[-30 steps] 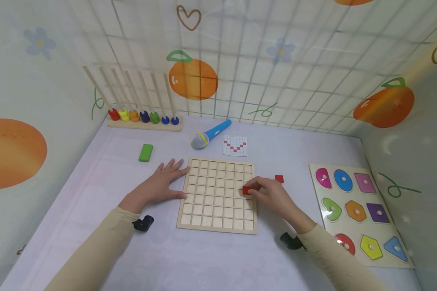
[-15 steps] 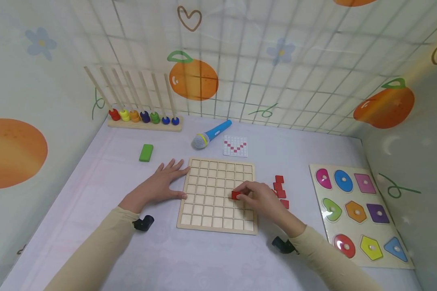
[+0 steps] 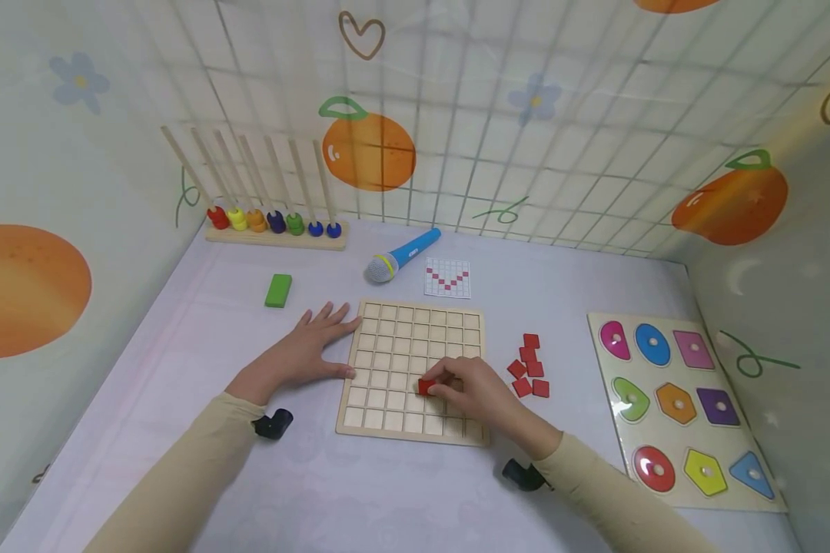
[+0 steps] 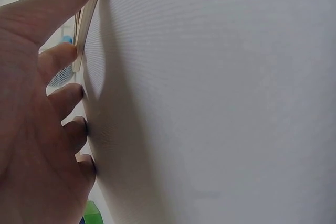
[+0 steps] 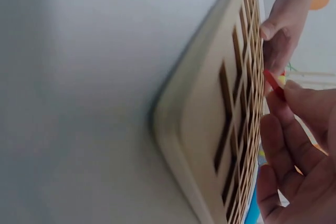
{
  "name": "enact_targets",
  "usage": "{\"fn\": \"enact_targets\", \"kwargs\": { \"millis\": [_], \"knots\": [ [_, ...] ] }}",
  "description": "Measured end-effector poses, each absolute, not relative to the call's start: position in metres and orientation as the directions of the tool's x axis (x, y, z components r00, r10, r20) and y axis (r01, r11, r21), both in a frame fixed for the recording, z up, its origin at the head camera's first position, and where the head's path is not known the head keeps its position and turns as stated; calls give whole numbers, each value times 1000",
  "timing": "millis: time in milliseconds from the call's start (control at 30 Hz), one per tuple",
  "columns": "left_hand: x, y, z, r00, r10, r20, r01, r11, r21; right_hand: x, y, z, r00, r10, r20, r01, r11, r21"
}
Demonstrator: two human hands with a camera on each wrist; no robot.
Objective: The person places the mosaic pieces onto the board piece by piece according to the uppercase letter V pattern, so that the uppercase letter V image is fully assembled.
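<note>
We hold one red square [image 3: 426, 386] in the fingertips of our right hand [image 3: 473, 393], pinched tight. It sits just over the wooden grid board [image 3: 415, 338], near the bottom middle holes. It is not down in a hole yet, as far as we can tell.

Our left hand [image 3: 300, 353] lies flat with fingers spread, and the thumb touches the board's left edge to keep it put.

All the holes we can see look empty, so we think the job is only just starting. Five more red squares [image 3: 528, 365] wait in a little pile just past our right hand. A small picture card [image 3: 446, 277] with a red V lies beyond the board.
</note>
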State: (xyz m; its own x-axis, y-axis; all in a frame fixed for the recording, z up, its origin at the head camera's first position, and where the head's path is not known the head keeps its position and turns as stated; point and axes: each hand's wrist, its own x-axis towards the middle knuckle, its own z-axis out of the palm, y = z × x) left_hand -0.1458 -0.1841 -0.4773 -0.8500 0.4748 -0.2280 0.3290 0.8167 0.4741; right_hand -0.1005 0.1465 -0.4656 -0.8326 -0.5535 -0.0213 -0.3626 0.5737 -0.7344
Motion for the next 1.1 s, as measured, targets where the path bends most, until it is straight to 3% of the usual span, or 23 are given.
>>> {"fn": "enact_targets", "kwargs": {
  "millis": [233, 733, 1100],
  "knots": [
    [-146, -184, -478, -848, 474, -236, 333, 824, 459, -95, 138, -468, -802, -597, -22, -412, 579, -703],
    [-146, -183, -475, -847, 474, -239, 327, 821, 468, -89, 132, -473, -797, -601, -66, -389, 594, -704],
    [-146, -183, -474, -845, 476, -242, 325, 818, 475, -87, 131, -474, -799, -598, -58, -439, 647, -623]
  ]
}}
